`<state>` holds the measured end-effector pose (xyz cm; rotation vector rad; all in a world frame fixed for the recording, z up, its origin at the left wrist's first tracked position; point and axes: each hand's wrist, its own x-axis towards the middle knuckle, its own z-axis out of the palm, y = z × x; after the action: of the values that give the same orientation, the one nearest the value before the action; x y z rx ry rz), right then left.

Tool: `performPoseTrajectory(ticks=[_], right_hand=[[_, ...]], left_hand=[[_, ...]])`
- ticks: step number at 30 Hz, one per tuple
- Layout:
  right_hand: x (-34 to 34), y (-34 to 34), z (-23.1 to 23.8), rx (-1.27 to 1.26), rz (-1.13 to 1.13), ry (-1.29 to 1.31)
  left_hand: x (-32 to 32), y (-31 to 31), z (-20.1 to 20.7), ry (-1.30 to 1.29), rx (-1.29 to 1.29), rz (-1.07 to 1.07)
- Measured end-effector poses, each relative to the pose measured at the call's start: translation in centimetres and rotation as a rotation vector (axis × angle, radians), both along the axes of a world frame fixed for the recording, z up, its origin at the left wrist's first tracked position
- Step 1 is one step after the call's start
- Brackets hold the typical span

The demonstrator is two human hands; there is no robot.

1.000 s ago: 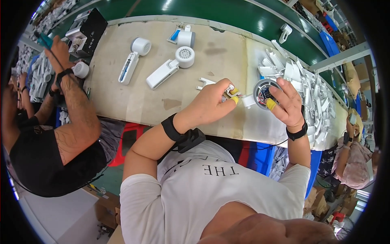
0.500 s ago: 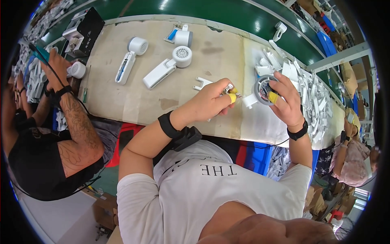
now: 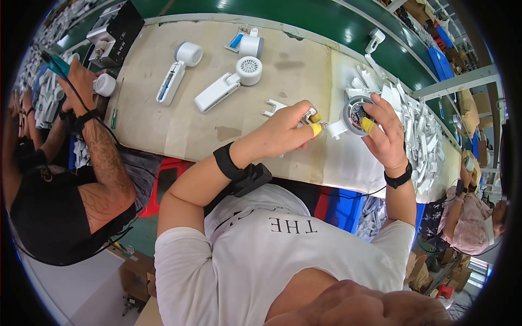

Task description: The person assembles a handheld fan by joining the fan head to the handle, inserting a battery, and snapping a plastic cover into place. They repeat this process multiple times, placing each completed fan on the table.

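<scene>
My left hand [image 3: 285, 129], a yellow cover on its thumb, pinches a small whitish metal part [image 3: 311, 115] whose kind I cannot make out. Its tip is close to the stubby white neck [image 3: 337, 129] of a round fan head, and thin wire ends seem to show between them. My right hand [image 3: 385, 130] grips that fan head [image 3: 348, 111] by its grey rim, with a yellow-covered finger at the opening. Inside the open housing, dark electronics and wires are visible. Partly behind my left hand lies a white forked plastic piece [image 3: 274, 107].
Handheld fans [image 3: 217, 93], [image 3: 182, 70] lie on the worktable [image 3: 157, 127], with another fan head [image 3: 251, 46] behind. White plastic parts [image 3: 418, 136] are heaped at right. A screwdriver [image 3: 113, 118] and black machine [image 3: 114, 35] stand left, beside a co-worker's arm [image 3: 106, 146].
My left hand has turned slightly, so the small metal part shows more. The fan head stays in my right hand at nearly the same place. The whole view has shifted a little.
</scene>
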<state>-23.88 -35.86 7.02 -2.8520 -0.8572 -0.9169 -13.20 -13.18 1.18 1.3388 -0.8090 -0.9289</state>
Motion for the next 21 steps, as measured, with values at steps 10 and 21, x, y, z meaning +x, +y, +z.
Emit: performPoseTrajectory(ticks=[10, 21], right_hand=[[-0.4, 0.6, 0.4, -0.066, 0.008, 0.045], [-0.2, 1.0, 2.3, 0.449, 0.068, 0.574]], left_hand=[[-0.4, -0.3, -0.9, -0.209, -0.017, 0.148], [-0.2, -0.7, -0.1, -0.576, 0.153, 0.038]])
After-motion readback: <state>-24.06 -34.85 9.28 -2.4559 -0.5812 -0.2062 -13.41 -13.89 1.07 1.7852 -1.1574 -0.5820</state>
